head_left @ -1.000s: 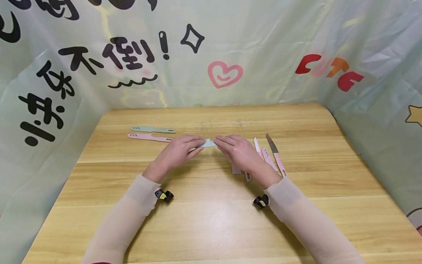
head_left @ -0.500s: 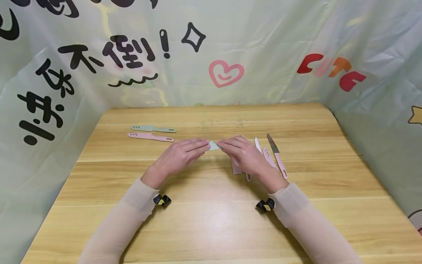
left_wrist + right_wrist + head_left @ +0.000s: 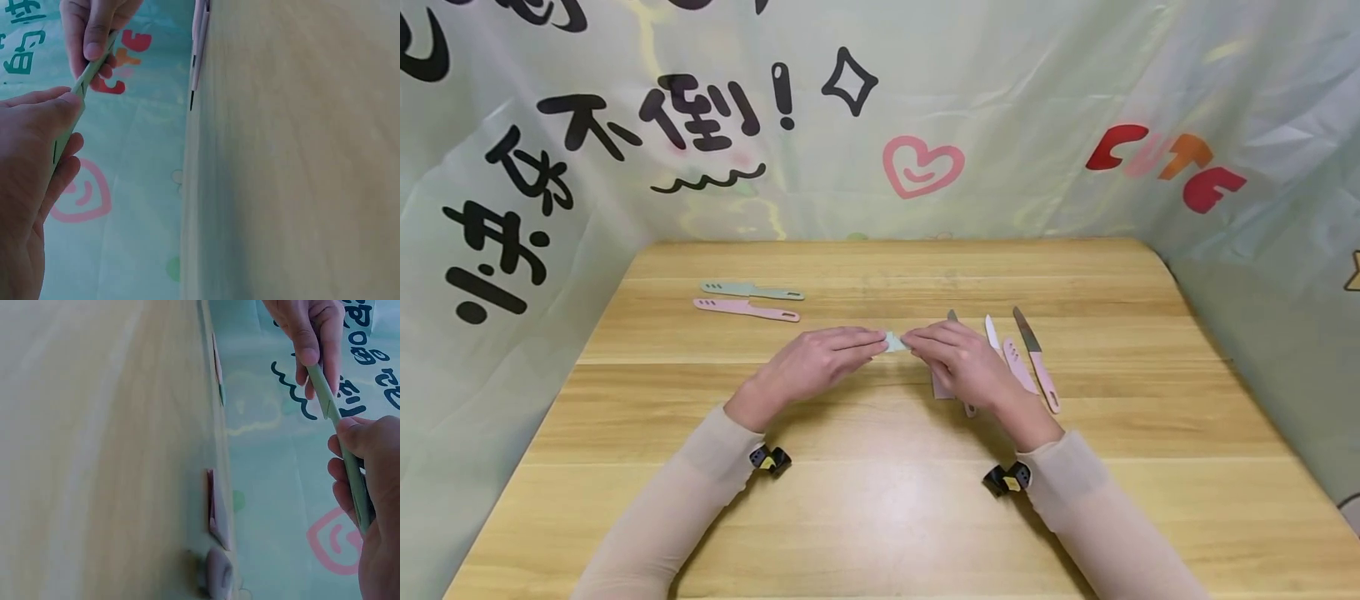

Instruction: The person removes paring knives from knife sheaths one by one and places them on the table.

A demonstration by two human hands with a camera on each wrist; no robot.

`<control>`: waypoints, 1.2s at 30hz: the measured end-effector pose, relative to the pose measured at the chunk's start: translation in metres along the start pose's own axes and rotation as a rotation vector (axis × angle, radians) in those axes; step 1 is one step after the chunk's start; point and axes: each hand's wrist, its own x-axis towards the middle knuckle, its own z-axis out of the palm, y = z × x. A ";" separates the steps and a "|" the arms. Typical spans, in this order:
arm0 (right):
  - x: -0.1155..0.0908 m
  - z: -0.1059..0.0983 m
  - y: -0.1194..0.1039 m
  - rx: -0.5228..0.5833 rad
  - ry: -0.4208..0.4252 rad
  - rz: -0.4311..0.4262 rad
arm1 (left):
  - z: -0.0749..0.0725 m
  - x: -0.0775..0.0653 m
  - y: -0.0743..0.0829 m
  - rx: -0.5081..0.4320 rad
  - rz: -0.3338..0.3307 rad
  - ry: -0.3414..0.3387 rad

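Between my hands is a pale green knife (image 3: 893, 342) in a matching sheath, raised above the table. My left hand (image 3: 820, 358) pinches its left part between thumb and fingers. My right hand (image 3: 966, 358) grips the other part, which runs along the palm in the right wrist view. A notched joint in the green knife (image 3: 330, 411) shows between the two hands. In the left wrist view the green knife (image 3: 80, 86) slants from one hand to the other. Most of it is hidden by fingers in the head view.
At the back left lie a green sheathed knife (image 3: 752, 291) and a pink sheathed knife (image 3: 747, 310). Right of my right hand are a pink-handled knife (image 3: 1036, 358), a pink sheath (image 3: 1018, 365) and a pale blade (image 3: 992, 332). A pink piece (image 3: 942, 387) lies partly under that hand.
Both hands, holding the green knife, have shifted slightly right and toward me in the head view. Less of the knife shows between the fingertips than a second ago.
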 end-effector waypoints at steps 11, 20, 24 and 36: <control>0.000 -0.008 -0.002 -0.022 -0.021 -0.006 | -0.007 0.004 0.005 -0.004 -0.022 -0.018; 0.000 -0.005 -0.005 -0.024 -0.055 0.018 | -0.004 0.005 0.007 -0.012 -0.052 -0.036; 0.000 -0.004 -0.008 -0.040 -0.076 0.025 | -0.004 0.004 0.010 0.003 -0.072 -0.047; 0.001 -0.003 -0.017 -0.086 -0.056 0.057 | -0.007 0.005 0.015 0.125 -0.118 -0.097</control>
